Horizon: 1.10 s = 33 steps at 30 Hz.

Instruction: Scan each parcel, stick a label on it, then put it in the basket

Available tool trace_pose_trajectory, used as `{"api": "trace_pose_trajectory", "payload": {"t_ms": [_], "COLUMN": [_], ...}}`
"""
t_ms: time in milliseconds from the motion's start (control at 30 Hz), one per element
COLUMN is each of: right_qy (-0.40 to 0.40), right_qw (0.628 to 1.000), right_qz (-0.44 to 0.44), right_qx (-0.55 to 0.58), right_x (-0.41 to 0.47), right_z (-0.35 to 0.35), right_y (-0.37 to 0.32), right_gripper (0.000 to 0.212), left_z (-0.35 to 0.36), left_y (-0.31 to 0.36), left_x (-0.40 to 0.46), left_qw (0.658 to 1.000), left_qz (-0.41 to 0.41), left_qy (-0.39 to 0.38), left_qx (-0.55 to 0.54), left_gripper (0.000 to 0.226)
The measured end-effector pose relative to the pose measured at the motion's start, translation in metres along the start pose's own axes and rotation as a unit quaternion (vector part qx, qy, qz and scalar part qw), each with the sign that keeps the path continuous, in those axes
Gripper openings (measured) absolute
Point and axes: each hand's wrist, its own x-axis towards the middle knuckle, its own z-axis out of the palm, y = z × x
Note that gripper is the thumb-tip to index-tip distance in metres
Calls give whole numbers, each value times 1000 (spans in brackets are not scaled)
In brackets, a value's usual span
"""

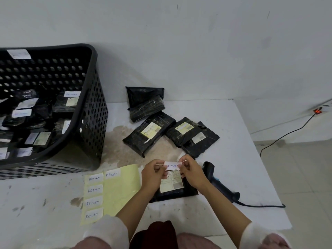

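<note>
A white RETURN label (172,165) is stretched between my two hands just above a black parcel (175,190) that lies on the table in front of me. My left hand (152,174) pinches the label's left end and my right hand (193,172) pinches its right end. The parcel carries a printed shipping slip (171,184), partly hidden by my hands. A yellow backing sheet (118,187) with several RETURN labels (93,190) lies to the left. The black scanner (218,180) rests on the table right of the parcel.
A black perforated basket (93,112) at the left holds several labelled black parcels. More black parcels (150,135) lie in a loose pile at the table's back, near the wall. The scanner cable (262,205) runs right. The table edge (260,159) drops to a tiled floor.
</note>
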Motion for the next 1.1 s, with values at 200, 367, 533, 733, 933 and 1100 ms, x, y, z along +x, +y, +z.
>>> {"api": "trace_pose_trajectory", "payload": {"t_ms": [200, 367, 533, 733, 933, 1100], "right_qy": [23, 49, 75, 35, 33, 0], "right_qw": [997, 992, 987, 947, 852, 865], "right_qz": [61, 63, 45, -41, -178, -104], "right_qx": [-39, -94, -137, -316, -490, -491], "right_x": [1, 3, 4, 6, -13, -40], "right_z": [9, 23, 30, 34, 28, 32], "right_y": [15, 22, 24, 28, 46, 68], "right_gripper": [11, 21, 24, 20, 45, 63], "left_z": [3, 6, 9, 15, 14, 14], "left_y": [-17, -32, -35, -38, -40, -40], "left_x": [0, -2, 2, 4, 5, 5], "left_qw": [998, 995, 995, 993, 991, 989], "left_qz": [-54, -81, -65, -43, -29, -8], "left_qy": [36, 54, 50, 45, 31, 17], "left_qx": [7, 26, 60, 102, 131, 148], "left_gripper": [18, 18, 19, 18, 16, 16]}}
